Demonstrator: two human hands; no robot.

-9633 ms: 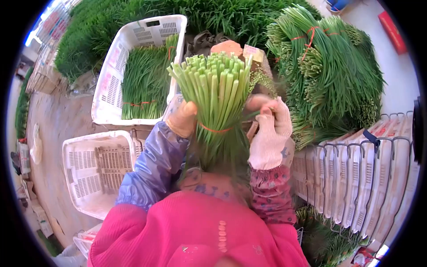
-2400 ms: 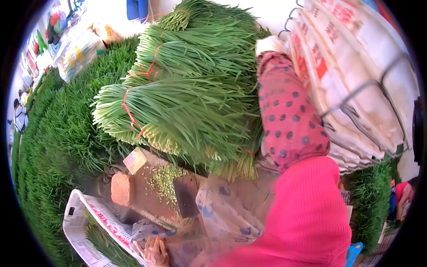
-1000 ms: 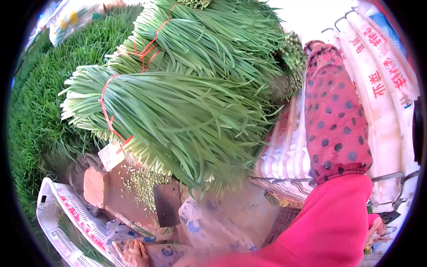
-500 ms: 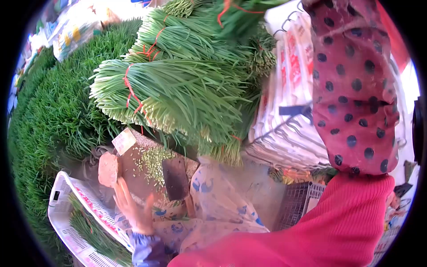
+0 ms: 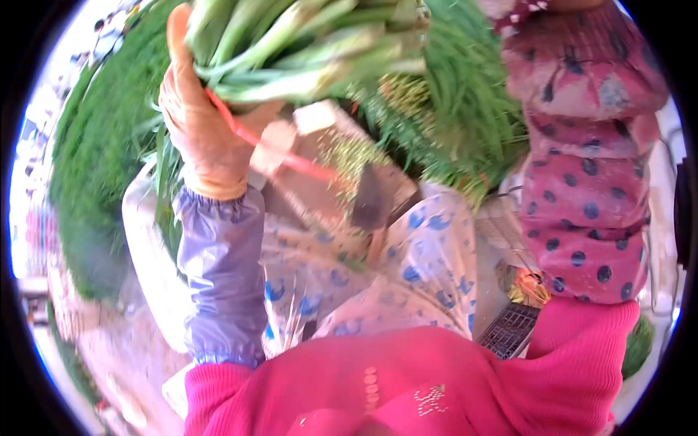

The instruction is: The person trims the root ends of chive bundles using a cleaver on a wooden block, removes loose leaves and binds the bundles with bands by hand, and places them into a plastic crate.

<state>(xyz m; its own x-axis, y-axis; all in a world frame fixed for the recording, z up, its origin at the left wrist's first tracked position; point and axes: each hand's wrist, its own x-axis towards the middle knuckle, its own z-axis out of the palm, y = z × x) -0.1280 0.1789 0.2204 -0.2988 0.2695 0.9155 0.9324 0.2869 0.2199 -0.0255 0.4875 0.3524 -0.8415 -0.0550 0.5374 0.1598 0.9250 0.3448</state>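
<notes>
Green bunch, tied with a red band, is lifted in the left hand, fingers wrapped beside the band; block below. Right hand unseen; setting down remains.

Cleaver and trimmings on block

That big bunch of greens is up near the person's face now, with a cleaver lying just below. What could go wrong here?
The left hand grips the bundle of green stalks by its red tie; if the tie slips, stalks could scatter. The cleaver lies on the chopping block right under the bundle, so a blind lowering could meet the blade. The right hand is out of view above the dotted sleeve, so its grip cannot be judged.
</notes>
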